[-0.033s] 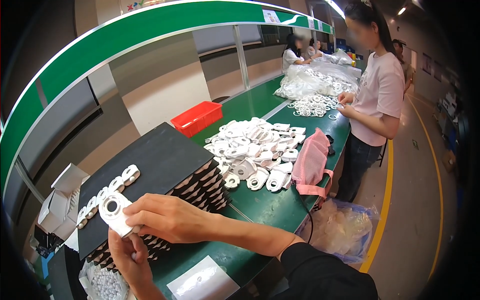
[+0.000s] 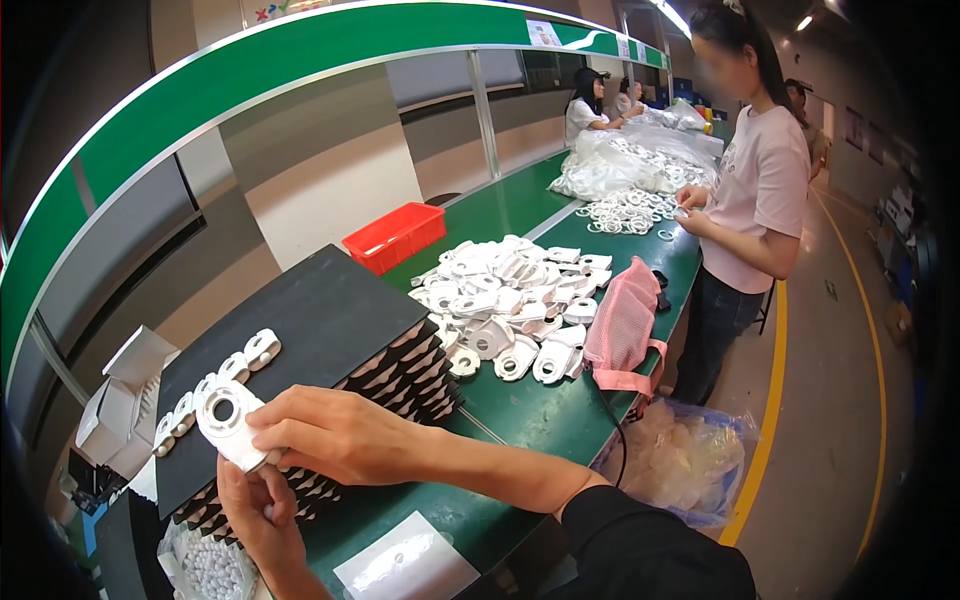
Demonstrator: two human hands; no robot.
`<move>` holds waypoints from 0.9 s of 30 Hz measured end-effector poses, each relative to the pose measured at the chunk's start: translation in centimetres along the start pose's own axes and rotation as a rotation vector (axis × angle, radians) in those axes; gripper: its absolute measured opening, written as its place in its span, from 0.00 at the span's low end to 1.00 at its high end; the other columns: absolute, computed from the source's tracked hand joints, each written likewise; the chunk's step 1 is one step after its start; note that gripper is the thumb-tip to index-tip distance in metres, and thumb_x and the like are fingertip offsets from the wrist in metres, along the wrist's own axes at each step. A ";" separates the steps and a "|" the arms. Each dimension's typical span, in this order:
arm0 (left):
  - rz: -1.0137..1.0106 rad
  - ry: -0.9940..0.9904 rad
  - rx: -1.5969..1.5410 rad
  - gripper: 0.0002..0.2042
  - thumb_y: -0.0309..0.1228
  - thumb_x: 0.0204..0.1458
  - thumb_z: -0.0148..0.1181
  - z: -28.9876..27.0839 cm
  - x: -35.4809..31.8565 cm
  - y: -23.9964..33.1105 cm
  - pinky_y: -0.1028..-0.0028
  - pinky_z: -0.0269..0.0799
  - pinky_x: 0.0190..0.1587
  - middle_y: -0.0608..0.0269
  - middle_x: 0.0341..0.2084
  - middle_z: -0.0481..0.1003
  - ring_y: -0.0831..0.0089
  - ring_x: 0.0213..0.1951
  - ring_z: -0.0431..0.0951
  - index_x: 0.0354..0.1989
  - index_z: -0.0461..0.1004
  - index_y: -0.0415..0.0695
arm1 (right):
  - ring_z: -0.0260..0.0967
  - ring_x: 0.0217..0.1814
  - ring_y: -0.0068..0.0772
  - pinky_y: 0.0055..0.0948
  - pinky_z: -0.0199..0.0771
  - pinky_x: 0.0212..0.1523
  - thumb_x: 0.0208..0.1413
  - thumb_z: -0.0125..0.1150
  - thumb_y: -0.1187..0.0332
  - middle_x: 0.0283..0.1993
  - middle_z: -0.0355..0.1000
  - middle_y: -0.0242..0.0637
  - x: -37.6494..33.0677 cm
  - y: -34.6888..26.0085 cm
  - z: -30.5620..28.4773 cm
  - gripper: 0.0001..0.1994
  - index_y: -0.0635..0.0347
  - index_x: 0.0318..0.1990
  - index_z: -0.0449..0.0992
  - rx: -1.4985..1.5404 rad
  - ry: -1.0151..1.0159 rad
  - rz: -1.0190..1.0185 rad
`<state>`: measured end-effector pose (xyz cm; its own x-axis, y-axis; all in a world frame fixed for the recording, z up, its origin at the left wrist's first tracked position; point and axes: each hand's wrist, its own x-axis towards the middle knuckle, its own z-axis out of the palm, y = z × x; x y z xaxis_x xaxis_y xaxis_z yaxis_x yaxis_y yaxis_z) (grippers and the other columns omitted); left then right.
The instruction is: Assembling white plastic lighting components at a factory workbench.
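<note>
Both my hands hold one white plastic housing (image 2: pixel 232 432) with a round hole in its broad end. My right hand (image 2: pixel 335 435) reaches across from the right and pinches the housing's side. Below it, my left hand (image 2: pixel 262 515) grips the narrow lower end; a small white bit shows between its fingers, too little to name. The housing hangs over the front edge of a stack of black trays (image 2: pixel 320 300). Behind it, a row of similar white parts (image 2: pixel 235 368) lies on the top tray.
A heap of white housings (image 2: pixel 510 300) lies on the green table (image 2: pixel 480 405), beside a pink mesh bag (image 2: pixel 625 315). A red bin (image 2: pixel 395 238) stands behind. Lower left is a bag of small white balls (image 2: pixel 215 568). A co-worker (image 2: pixel 755 170) stands at right, handling white rings.
</note>
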<state>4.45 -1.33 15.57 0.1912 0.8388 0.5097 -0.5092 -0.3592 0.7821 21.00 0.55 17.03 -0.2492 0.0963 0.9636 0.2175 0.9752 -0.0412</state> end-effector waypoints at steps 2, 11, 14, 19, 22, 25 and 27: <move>0.064 0.025 0.107 0.17 0.39 0.55 0.48 1.1 -0.1 0.1 0.89 0.42 0.11 0.69 0.18 0.67 0.91 0.13 0.56 0.44 0.64 0.36 | 0.67 0.42 0.43 0.33 0.70 0.39 0.41 0.61 0.75 0.42 0.67 0.42 -0.1 0.1 0.1 0.13 0.62 0.37 0.68 -0.018 0.020 0.011; 0.293 0.143 0.634 0.08 0.31 0.53 0.54 0.1 -0.3 0.3 0.87 0.44 0.20 0.75 0.17 0.64 0.91 0.18 0.53 0.29 0.67 0.39 | 0.70 0.37 0.42 0.31 0.72 0.34 0.43 0.61 0.73 0.38 0.69 0.41 -0.3 -0.5 -0.2 0.12 0.63 0.37 0.69 0.063 -0.026 0.087; 0.252 0.112 0.594 0.09 0.31 0.53 0.53 -0.3 -0.4 0.5 0.87 0.44 0.20 0.76 0.18 0.63 0.91 0.19 0.54 0.26 0.66 0.39 | 0.70 0.36 0.41 0.30 0.72 0.33 0.43 0.62 0.73 0.37 0.69 0.40 -0.4 -0.5 -0.1 0.13 0.63 0.38 0.69 0.088 -0.067 0.099; 0.334 0.175 0.702 0.10 0.31 0.54 0.52 0.3 -0.5 -0.1 0.86 0.45 0.20 0.76 0.17 0.61 0.90 0.19 0.54 0.25 0.65 0.40 | 0.70 0.35 0.39 0.30 0.71 0.32 0.44 0.62 0.72 0.35 0.70 0.38 -0.1 -0.6 -0.3 0.13 0.63 0.39 0.70 0.070 -0.029 0.057; 0.417 0.220 0.770 0.09 0.32 0.55 0.51 0.9 -0.5 -0.3 0.86 0.45 0.21 0.75 0.18 0.61 0.89 0.20 0.55 0.26 0.64 0.40 | 0.69 0.33 0.36 0.29 0.70 0.30 0.43 0.61 0.72 0.35 0.70 0.36 0.1 -0.7 -0.2 0.13 0.62 0.39 0.71 0.029 0.012 0.021; 0.432 0.144 0.789 0.08 0.31 0.55 0.49 1.4 -0.8 -0.1 0.86 0.45 0.21 0.74 0.18 0.61 0.89 0.20 0.55 0.29 0.63 0.39 | 0.67 0.31 0.34 0.28 0.68 0.28 0.42 0.62 0.72 0.35 0.71 0.35 0.3 -0.8 -0.2 0.13 0.61 0.39 0.71 -0.038 0.055 -0.010; 0.351 0.173 0.745 0.08 0.31 0.55 0.49 1.6 -0.6 -1.0 0.85 0.46 0.21 0.73 0.17 0.61 0.89 0.20 0.55 0.31 0.63 0.39 | 0.67 0.30 0.34 0.28 0.67 0.27 0.42 0.62 0.73 0.35 0.71 0.35 -0.2 -0.3 -0.4 0.13 0.60 0.38 0.71 -0.057 0.064 -0.010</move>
<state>6.21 -2.16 15.05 -0.0370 0.6573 0.7527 0.1841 -0.7359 0.6516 21.41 0.17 16.93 -0.1916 0.0722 0.9788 0.2689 0.9630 -0.0184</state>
